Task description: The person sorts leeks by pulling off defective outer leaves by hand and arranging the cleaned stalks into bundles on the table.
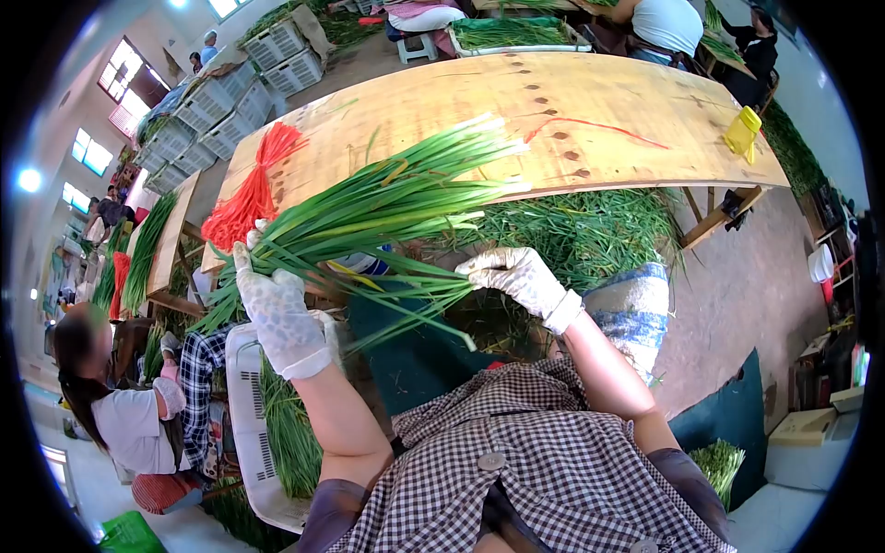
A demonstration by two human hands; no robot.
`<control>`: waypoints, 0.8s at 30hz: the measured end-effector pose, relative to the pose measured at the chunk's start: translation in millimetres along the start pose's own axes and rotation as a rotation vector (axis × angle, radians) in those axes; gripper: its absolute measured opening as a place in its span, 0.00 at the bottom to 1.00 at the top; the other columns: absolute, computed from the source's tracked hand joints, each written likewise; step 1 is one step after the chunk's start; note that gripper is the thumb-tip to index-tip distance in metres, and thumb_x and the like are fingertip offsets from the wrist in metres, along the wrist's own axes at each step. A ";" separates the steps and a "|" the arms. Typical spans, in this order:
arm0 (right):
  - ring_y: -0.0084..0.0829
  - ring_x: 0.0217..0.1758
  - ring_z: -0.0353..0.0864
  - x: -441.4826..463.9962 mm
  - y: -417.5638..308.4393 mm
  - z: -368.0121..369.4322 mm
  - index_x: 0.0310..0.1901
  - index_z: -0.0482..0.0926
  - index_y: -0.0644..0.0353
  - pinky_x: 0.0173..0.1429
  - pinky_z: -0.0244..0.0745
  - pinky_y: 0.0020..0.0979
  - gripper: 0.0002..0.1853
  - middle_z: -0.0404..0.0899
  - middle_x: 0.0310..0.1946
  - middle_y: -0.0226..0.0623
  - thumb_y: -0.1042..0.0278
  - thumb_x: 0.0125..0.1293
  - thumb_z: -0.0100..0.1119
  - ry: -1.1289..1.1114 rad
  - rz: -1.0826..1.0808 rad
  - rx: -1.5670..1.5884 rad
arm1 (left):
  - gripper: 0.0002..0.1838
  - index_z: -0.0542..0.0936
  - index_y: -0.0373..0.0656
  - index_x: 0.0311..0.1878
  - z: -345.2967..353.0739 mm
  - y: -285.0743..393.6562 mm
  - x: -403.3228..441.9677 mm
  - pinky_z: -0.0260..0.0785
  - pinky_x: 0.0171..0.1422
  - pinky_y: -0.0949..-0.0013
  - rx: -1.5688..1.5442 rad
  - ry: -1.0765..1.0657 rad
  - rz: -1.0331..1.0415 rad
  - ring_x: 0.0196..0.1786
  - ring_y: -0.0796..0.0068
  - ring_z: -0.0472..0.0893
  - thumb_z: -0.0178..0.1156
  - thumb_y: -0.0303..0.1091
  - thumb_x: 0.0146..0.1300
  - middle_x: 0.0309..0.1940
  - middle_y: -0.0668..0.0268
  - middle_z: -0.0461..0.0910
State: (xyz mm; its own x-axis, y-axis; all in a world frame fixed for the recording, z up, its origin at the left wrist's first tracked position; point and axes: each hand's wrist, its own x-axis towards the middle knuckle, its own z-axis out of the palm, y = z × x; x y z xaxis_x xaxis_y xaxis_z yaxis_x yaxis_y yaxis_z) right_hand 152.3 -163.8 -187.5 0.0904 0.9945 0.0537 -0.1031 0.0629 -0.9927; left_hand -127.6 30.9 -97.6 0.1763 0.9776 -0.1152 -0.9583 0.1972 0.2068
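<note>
A thick bunch of garlic chives (pixel 369 205), long flat green leaves with pale stem ends, lies across the near edge of the wooden table, stems to the right. My left hand (pixel 277 309), in a pale spotted glove, is closed around its leafy end. With gloved fingers pinched together, my right hand (pixel 516 279) grips the stem ends of a few chives below the main bunch; their leaves run back toward my left hand. A bundle of red plastic ties (pixel 253 189) sits on the table just beyond my left hand. One loose red tie (pixel 599 124) lies farther right.
The wooden table (pixel 415 101) spans the front, with a yellow plastic object (pixel 741 134) at its right end. Loose leaves (pixel 590 230) are heaped beneath. A white crate (pixel 247 405) of chives stands at my left, a white-and-blue sack (pixel 631 318) at my right. A co-worker (pixel 134 415) sits left.
</note>
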 end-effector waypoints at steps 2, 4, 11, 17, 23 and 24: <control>0.22 0.44 0.80 -0.4 7.2 -3.2 0.43 0.83 0.65 0.54 0.75 0.24 0.09 0.84 0.44 0.35 0.76 0.61 0.62 0.168 -0.052 0.139 | 0.12 0.77 0.36 0.46 -10.7 4.4 8.4 0.74 0.57 0.57 -0.031 0.031 -0.015 0.45 0.67 0.80 0.56 0.35 0.67 0.40 0.63 0.81; 0.27 0.48 0.81 -4.4 6.1 -11.0 0.48 0.80 0.66 0.54 0.77 0.27 0.12 0.83 0.44 0.37 0.74 0.64 0.59 0.246 0.018 0.508 | 0.16 0.71 0.35 0.56 -38.1 11.0 25.7 0.71 0.61 0.66 0.423 -0.116 0.203 0.51 0.71 0.78 0.54 0.33 0.68 0.51 0.61 0.77; 0.30 0.46 0.83 -28.9 50.4 -82.8 0.43 0.81 0.66 0.50 0.78 0.27 0.07 0.84 0.41 0.36 0.75 0.65 0.57 0.571 0.236 -0.911 | 0.16 0.73 0.37 0.57 -15.0 6.8 -0.3 0.72 0.59 0.66 0.078 -0.265 -0.035 0.47 0.72 0.79 0.51 0.35 0.71 0.47 0.63 0.79; 0.17 0.39 0.80 -25.8 -57.7 -13.7 0.47 0.81 0.68 0.47 0.74 0.19 0.11 0.85 0.42 0.35 0.75 0.65 0.59 0.369 -0.115 0.017 | 0.13 0.76 0.35 0.47 7.0 -21.0 -9.7 0.73 0.59 0.64 0.055 0.051 0.136 0.47 0.69 0.79 0.52 0.37 0.70 0.41 0.62 0.80; 0.26 0.40 0.84 -19.7 -77.9 -2.9 0.53 0.77 0.66 0.45 0.81 0.26 0.15 0.82 0.45 0.38 0.74 0.64 0.59 0.399 -0.040 0.358 | 0.15 0.68 0.31 0.57 -31.2 -11.2 6.1 0.61 0.69 0.66 0.209 -0.338 0.106 0.54 0.68 0.75 0.45 0.26 0.70 0.51 0.63 0.76; 0.26 0.40 0.84 -18.8 -78.2 -4.8 0.53 0.77 0.66 0.45 0.81 0.26 0.15 0.82 0.45 0.38 0.74 0.64 0.59 0.400 -0.044 0.356 | 0.12 0.75 0.36 0.42 8.1 -33.8 -24.1 0.67 0.64 0.59 0.083 -0.121 0.140 0.45 0.67 0.77 0.49 0.36 0.71 0.37 0.65 0.79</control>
State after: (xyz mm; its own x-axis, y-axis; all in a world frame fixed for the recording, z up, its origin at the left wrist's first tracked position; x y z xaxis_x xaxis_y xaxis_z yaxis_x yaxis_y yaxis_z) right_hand 163.4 -187.8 -111.4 0.4654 0.8849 -0.0205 -0.4144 0.1974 -0.8884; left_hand -97.6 1.3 -94.0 0.0726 0.9967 0.0365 -0.9545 0.0588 0.2924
